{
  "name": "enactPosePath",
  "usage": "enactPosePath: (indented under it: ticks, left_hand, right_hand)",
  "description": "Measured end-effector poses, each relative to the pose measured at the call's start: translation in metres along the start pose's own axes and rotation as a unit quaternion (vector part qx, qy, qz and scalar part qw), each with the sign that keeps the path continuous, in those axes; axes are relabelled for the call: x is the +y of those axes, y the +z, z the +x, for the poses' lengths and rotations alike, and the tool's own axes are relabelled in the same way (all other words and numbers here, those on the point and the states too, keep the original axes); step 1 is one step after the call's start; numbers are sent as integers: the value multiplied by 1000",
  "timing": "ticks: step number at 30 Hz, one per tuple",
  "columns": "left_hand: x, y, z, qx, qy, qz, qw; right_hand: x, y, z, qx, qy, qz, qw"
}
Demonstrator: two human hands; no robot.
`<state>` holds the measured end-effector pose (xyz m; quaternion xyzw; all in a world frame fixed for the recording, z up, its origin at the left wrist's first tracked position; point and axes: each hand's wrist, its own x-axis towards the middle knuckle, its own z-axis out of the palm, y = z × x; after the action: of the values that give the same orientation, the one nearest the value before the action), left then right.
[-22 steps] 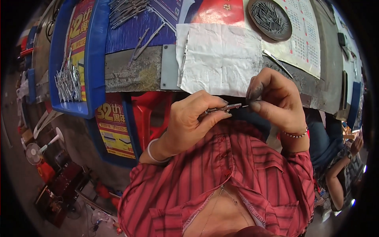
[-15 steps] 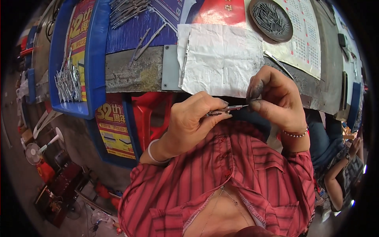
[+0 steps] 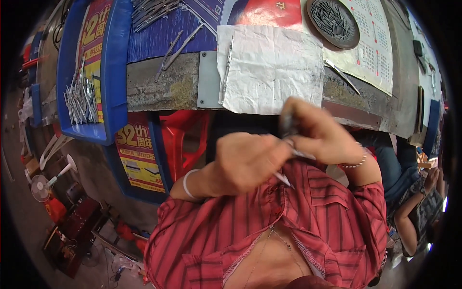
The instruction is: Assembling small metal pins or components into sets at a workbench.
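Steel tool (image 3: 294, 154), thin and blurred, sits pinched between both hands at chest height, below the bench (image 3: 163, 86). Left hand (image 3: 248, 161) and right hand (image 3: 313, 132) seem mid-adjustment; steady fingers come next.

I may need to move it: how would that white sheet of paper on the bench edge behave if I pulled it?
The white sheet of paper looks thin and creased, so probably floppy and light. The metal tool on it would likely slide or drop off.
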<state>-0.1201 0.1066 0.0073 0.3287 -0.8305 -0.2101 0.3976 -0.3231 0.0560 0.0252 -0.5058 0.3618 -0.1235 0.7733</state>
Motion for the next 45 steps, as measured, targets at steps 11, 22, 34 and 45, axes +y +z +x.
enactPosePath:
  ticks: [11, 22, 34, 45]
  left_hand:
    - [-6, 6, -3, 69, -173, -170, 968]
    - [-5, 5, -2, 54, -178, -149, 971]
    - [-17, 9, -15, 57, -75, -9, 996]
    - [-7, 1, -8, 19, -154, -196, 968]
  right_hand:
    - [1, 7, -16, 126, -112, 134, 976]
    - [-9, 11, -18, 145, -129, 152, 969]
    - [-8, 4, -14, 88, -31, 192, 977]
    - [10, 7, -18, 142, -63, 137, 978]
